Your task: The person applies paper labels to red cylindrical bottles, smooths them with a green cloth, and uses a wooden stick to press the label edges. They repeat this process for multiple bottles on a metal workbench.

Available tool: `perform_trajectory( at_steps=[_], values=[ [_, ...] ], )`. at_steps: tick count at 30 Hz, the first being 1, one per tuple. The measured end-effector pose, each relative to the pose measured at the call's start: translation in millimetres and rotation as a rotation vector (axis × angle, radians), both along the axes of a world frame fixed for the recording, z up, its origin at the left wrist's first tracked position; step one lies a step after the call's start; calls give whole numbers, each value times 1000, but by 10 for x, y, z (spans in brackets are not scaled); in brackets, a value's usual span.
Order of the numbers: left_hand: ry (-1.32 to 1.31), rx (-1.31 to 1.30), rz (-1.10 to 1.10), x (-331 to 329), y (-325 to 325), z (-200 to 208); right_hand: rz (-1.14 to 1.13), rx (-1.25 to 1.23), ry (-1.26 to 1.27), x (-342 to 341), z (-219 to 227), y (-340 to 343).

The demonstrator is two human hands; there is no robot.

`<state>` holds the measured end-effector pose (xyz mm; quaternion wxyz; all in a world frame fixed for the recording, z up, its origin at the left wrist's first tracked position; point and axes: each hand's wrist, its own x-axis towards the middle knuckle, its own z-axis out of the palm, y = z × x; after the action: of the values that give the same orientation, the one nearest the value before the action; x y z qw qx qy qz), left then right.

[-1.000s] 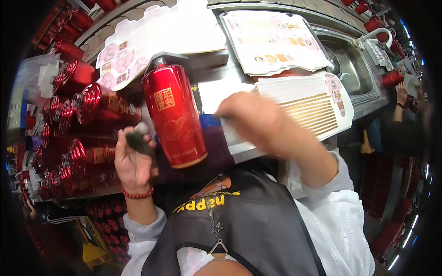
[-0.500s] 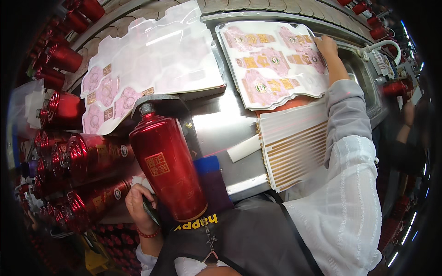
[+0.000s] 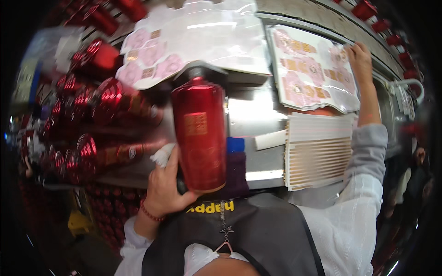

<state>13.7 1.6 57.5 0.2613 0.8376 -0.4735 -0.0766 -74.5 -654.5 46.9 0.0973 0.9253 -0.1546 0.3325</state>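
Note:
A red glossy bottle (image 3: 200, 138) with a gold square label lies in front of me, its neck end at a grey bracket (image 3: 198, 71). My left hand (image 3: 165, 186) is beside its lower end, thumb and index finger spread; the other fingers are partly hidden. A crumpled white cloth or paper (image 3: 162, 155) lies by the index fingertip. At the far right, my right hand (image 3: 361, 60) pinches the upper right edge of a sheet of pink and gold labels (image 3: 294, 62). Whether a single label is between those fingers cannot be made out.
A larger stack of label sheets (image 3: 221, 46) lies at the back. Striped gold-and-white strips (image 3: 317, 156) and a white roll (image 3: 270, 140) are nearer me. Several red bottles (image 3: 110, 99) lie at the left. A sink (image 3: 384, 99) is at the right, a slatted conveyor (image 3: 304, 9) beyond.
The view has shifted and turned, so the bench sits further right. My left hand has gone from curled fingers to spread ones beside the bottle's base. My right hand stays at the label sheet's edge.

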Motion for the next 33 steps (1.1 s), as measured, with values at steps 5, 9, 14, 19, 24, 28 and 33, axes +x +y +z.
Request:
perform_trajectory(
  at_steps=[5, 9, 14, 19, 24, 28, 33],
  values=[
    [-316, -18, -1, -23, -133, 335, 241, 101, 184, -65, 937, 1201],
    [-384, -263, -132, -8, -235, 331, 504, 182, 288, -111, 1671, 2274],
    [-132, -87, 104, -15, -77, 27, 681, 51, 479, -180, 2306, 3118],
    [-283, -139, 52, -48, -146, 75, 926, 248, 455, 41, 2246, 3472],
    [-86, -301, -34, 91, -44, -45, 862, 634, 268, 524, 1176, 3716],
    [137, -504, -100, 183, -116, 125, 732, 667, 222, 678, 724, 3715],
    [-47, -445, -80, 120, -331, 84, 720, 816, 235, 705, 679, 3717]
  ],
)
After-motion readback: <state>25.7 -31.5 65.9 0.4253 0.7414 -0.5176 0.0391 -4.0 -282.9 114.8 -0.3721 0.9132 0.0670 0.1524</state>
